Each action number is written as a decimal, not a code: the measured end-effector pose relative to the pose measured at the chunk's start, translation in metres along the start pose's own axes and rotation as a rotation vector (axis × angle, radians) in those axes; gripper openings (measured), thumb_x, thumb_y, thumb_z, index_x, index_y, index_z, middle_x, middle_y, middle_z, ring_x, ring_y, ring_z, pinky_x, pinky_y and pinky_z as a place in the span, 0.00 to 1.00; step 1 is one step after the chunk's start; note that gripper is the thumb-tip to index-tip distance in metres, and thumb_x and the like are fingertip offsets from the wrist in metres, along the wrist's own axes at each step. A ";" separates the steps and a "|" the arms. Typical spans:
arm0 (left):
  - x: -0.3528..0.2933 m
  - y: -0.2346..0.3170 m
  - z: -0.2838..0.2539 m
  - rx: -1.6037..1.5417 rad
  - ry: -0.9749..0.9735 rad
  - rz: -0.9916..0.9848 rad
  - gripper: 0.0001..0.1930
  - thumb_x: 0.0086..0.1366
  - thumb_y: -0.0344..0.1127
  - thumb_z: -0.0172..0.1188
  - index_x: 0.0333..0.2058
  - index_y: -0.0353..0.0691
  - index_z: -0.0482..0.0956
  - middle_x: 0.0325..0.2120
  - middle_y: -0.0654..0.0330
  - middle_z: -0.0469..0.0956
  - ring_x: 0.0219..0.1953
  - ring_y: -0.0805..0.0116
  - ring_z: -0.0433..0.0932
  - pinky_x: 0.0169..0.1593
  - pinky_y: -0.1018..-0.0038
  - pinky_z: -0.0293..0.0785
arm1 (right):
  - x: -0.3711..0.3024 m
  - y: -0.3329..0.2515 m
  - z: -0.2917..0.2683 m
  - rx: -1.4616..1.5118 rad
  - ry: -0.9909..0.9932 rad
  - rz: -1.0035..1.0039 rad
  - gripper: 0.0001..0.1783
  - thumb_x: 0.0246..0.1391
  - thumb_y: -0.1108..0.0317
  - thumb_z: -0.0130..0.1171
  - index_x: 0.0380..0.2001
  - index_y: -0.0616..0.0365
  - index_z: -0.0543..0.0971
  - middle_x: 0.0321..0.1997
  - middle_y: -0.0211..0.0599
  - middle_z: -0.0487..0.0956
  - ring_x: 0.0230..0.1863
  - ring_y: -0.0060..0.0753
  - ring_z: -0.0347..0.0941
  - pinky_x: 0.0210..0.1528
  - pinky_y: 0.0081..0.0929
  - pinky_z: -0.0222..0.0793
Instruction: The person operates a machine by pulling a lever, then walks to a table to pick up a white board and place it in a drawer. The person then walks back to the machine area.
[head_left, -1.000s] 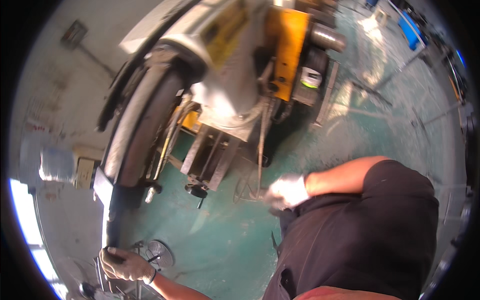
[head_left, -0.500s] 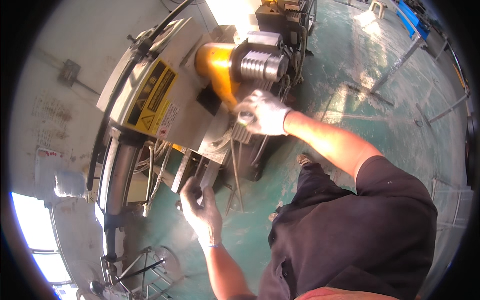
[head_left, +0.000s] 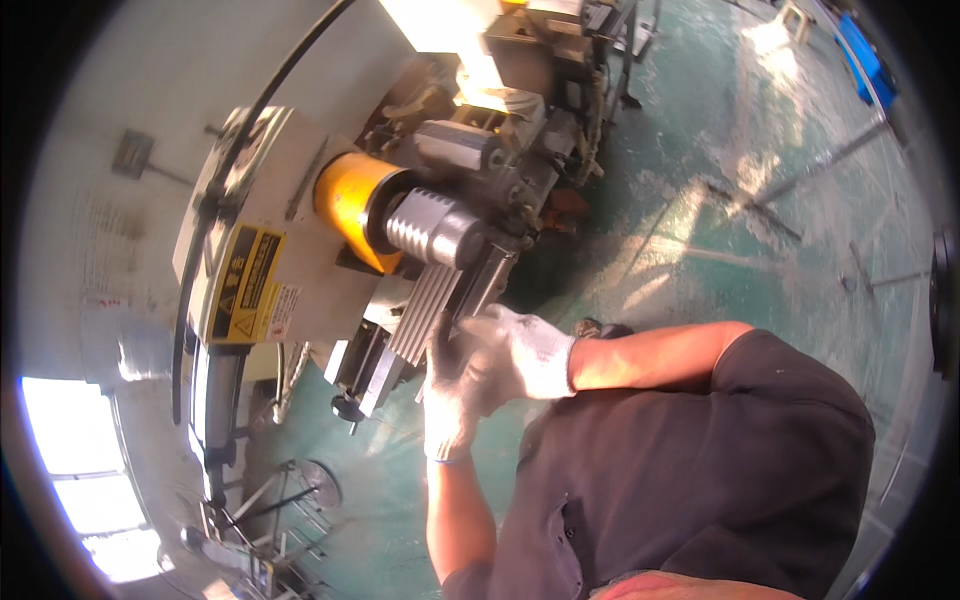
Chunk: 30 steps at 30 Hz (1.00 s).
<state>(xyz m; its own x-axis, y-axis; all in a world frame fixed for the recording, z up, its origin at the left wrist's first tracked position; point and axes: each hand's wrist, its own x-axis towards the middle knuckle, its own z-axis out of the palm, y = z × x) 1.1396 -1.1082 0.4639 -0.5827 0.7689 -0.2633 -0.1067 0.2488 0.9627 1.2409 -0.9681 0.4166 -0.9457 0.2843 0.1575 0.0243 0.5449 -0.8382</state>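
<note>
Both my hands wear pale knit gloves and meet just in front of the machine's grooved metal bed [head_left: 425, 310]. My left hand [head_left: 455, 400] comes up from below, its fingers bent, with dark-stained fingertips beside the bed. From the right, my right hand [head_left: 535, 350] reaches across and touches it, its fingers curled against the left palm. Blur and overlap hide what the closed fingers hold, if anything. Above them, a ribbed silver cylinder [head_left: 435, 225] projects from the machine's orange housing [head_left: 355, 205].
A pale machine cabinet [head_left: 310, 270] with a yellow-black warning label [head_left: 245, 285] stands at left. A black knob [head_left: 345, 407] sticks out at the bed's near end. Behind are more machine parts [head_left: 520, 60]. Metal framework [head_left: 820, 165] stands on the green floor at right.
My right hand has come down and away from beside the ribbed cylinder to meet the left. My left hand has moved right and slightly up. The view has shifted, bringing more of the bed into sight.
</note>
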 end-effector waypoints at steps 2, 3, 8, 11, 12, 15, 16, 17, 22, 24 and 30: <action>0.011 -0.015 0.010 -0.043 -0.065 0.055 0.52 0.68 0.46 0.74 0.80 0.34 0.53 0.66 0.44 0.74 0.66 0.57 0.75 0.68 0.64 0.73 | -0.010 -0.003 -0.026 0.073 -0.086 0.103 0.49 0.37 0.56 0.83 0.64 0.62 0.77 0.61 0.51 0.78 0.65 0.53 0.76 0.66 0.43 0.76; 0.012 -0.023 0.016 -0.121 -0.047 0.043 0.50 0.65 0.40 0.72 0.79 0.34 0.54 0.66 0.44 0.74 0.66 0.56 0.75 0.68 0.64 0.72 | -0.013 -0.004 -0.046 0.102 -0.153 0.151 0.51 0.36 0.56 0.83 0.66 0.62 0.76 0.62 0.51 0.78 0.65 0.54 0.76 0.67 0.42 0.75; 0.034 -0.015 0.078 -0.206 -0.123 -0.111 0.48 0.61 0.23 0.63 0.79 0.34 0.54 0.63 0.53 0.76 0.64 0.60 0.75 0.66 0.62 0.75 | -0.030 0.043 -0.095 0.113 -0.259 0.184 0.45 0.37 0.58 0.81 0.63 0.57 0.82 0.57 0.49 0.82 0.64 0.48 0.77 0.67 0.38 0.75; 0.039 -0.037 0.085 -0.038 -0.076 0.040 0.47 0.63 0.26 0.65 0.79 0.35 0.54 0.62 0.52 0.76 0.63 0.60 0.76 0.65 0.64 0.75 | -0.035 0.045 -0.113 0.171 -0.258 0.237 0.41 0.38 0.58 0.79 0.62 0.52 0.84 0.54 0.46 0.85 0.61 0.48 0.79 0.63 0.38 0.77; 0.040 -0.035 0.091 0.054 -0.028 0.088 0.47 0.64 0.26 0.66 0.79 0.36 0.54 0.62 0.52 0.77 0.62 0.60 0.76 0.65 0.65 0.75 | -0.032 0.050 -0.117 0.233 -0.271 0.175 0.41 0.42 0.57 0.79 0.62 0.55 0.82 0.55 0.48 0.85 0.61 0.50 0.81 0.63 0.41 0.78; 0.052 -0.016 0.127 0.198 0.066 0.129 0.43 0.68 0.41 0.74 0.75 0.34 0.64 0.64 0.51 0.76 0.65 0.60 0.74 0.69 0.63 0.71 | -0.025 0.074 -0.126 0.184 -0.184 0.255 0.30 0.51 0.58 0.75 0.56 0.55 0.81 0.52 0.47 0.85 0.56 0.55 0.83 0.56 0.43 0.79; 0.056 -0.011 0.134 0.273 0.102 0.079 0.42 0.68 0.45 0.75 0.73 0.33 0.66 0.65 0.51 0.75 0.66 0.60 0.73 0.70 0.63 0.70 | -0.017 0.084 -0.136 0.151 -0.184 0.241 0.28 0.53 0.57 0.74 0.55 0.57 0.80 0.53 0.47 0.85 0.56 0.54 0.83 0.55 0.43 0.79; 0.066 -0.008 0.143 0.338 0.125 0.161 0.36 0.69 0.45 0.75 0.67 0.31 0.73 0.61 0.52 0.78 0.63 0.61 0.76 0.68 0.65 0.72 | -0.021 0.090 -0.149 0.177 -0.187 0.236 0.29 0.54 0.57 0.74 0.56 0.56 0.80 0.53 0.47 0.85 0.56 0.54 0.83 0.55 0.42 0.79; 0.083 0.028 0.188 0.464 0.250 0.208 0.24 0.67 0.35 0.73 0.58 0.28 0.80 0.49 0.54 0.84 0.53 0.65 0.81 0.62 0.69 0.76 | -0.014 0.119 -0.203 0.310 -0.277 0.086 0.31 0.57 0.61 0.73 0.61 0.61 0.79 0.50 0.49 0.88 0.54 0.45 0.86 0.55 0.39 0.80; 0.088 0.036 0.202 0.501 0.274 0.169 0.22 0.67 0.32 0.71 0.57 0.28 0.81 0.48 0.54 0.84 0.52 0.66 0.81 0.61 0.70 0.76 | -0.015 0.127 -0.227 0.546 -0.393 0.225 0.27 0.59 0.62 0.72 0.59 0.61 0.80 0.44 0.43 0.88 0.48 0.36 0.87 0.51 0.35 0.81; 0.086 0.015 0.184 0.585 0.378 0.132 0.14 0.65 0.30 0.71 0.48 0.33 0.86 0.39 0.56 0.87 0.39 0.68 0.83 0.48 0.72 0.79 | -0.010 0.167 -0.311 0.814 -0.067 0.208 0.15 0.67 0.61 0.69 0.46 0.63 0.83 0.36 0.37 0.86 0.33 0.29 0.87 0.36 0.29 0.85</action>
<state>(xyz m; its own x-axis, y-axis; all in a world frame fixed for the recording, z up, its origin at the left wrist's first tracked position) 1.2363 -0.9300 0.4443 -0.8118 0.5839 -0.0047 0.3730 0.5246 0.7653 1.3548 -0.6344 0.4375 -0.9656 0.2547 -0.0513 -0.0170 -0.2590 -0.9657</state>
